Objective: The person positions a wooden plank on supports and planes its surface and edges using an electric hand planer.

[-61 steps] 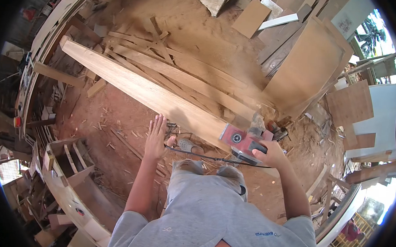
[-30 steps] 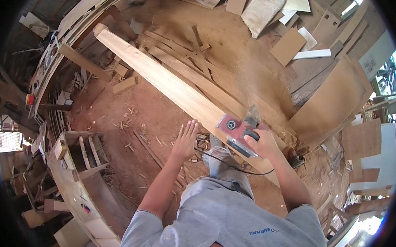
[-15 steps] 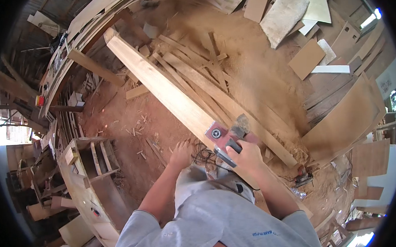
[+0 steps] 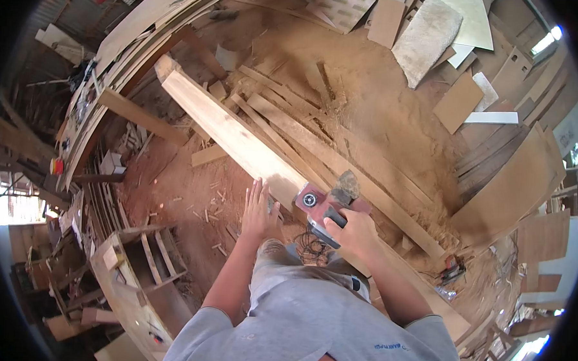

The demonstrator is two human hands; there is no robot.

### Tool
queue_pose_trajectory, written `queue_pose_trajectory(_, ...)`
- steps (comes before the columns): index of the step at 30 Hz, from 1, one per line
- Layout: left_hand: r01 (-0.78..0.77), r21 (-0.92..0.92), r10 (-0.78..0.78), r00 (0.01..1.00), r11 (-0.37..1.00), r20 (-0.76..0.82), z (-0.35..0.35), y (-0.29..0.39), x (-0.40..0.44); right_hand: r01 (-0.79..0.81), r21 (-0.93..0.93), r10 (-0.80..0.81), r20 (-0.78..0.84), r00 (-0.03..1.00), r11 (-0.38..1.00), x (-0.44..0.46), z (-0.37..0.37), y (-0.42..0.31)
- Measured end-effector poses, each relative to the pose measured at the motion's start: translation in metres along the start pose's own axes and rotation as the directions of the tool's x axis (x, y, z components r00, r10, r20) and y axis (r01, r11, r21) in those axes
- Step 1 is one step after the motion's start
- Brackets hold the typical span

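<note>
A long pale plank runs from the upper left toward the lower right in front of me. My right hand is wrapped round the black handle of a red belt sander, which rests on the plank. A dusty bag sticks up from the tool. My left hand is open, fingers stretched forward at the plank's near edge; whether they touch it I cannot tell. Below the tool lies a coiled dark cord.
Loose boards lie on the sawdust-covered floor beyond the plank. A wooden cabinet frame stands at the lower left. Stacked sheets curve along the upper left. Another power tool sits on the ground at the right.
My left hand has moved up and forward from near my knee to the plank's edge, its fingers extended. The sander has shifted slightly left in view, with my right hand still on it.
</note>
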State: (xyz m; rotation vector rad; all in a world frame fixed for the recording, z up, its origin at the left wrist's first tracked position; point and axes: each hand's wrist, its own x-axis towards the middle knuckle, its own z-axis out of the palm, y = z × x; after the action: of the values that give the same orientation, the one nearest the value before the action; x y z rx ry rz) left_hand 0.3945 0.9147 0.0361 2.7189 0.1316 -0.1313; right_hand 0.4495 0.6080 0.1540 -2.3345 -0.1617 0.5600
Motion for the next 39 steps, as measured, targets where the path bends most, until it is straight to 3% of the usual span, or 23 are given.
queue_pose_trajectory(5,-0.200,0.050,0.198,0.979,0.978,0.055,-0.016,-0.076,0.099,-0.085,0.034,0.085,0.005,0.996,0.996,0.047,0.030,-0.047)
queue_pose_trajectory(13,-0.336,0.082,0.328,0.940,0.938,0.094,-0.040,-0.160,0.179,-0.185,-0.010,0.185,0.072,0.980,0.983,0.111,0.062,-0.108)
queue_pose_trajectory(25,-0.196,0.134,0.199,0.980,0.971,-0.011,-0.053,-0.224,0.237,-0.110,0.038,0.109,0.039,0.993,0.993,0.186,0.106,-0.166)
queue_pose_trajectory(35,-0.149,0.072,0.154,0.986,0.986,-0.071,-0.081,-0.282,0.257,-0.012,0.076,0.011,0.015,1.000,0.997,0.236,0.127,-0.221)
queue_pose_trajectory(39,-0.118,0.032,0.119,0.991,0.993,-0.064,-0.091,-0.310,0.279,-0.053,0.036,0.052,0.020,0.998,0.998,0.261,0.139,-0.235)
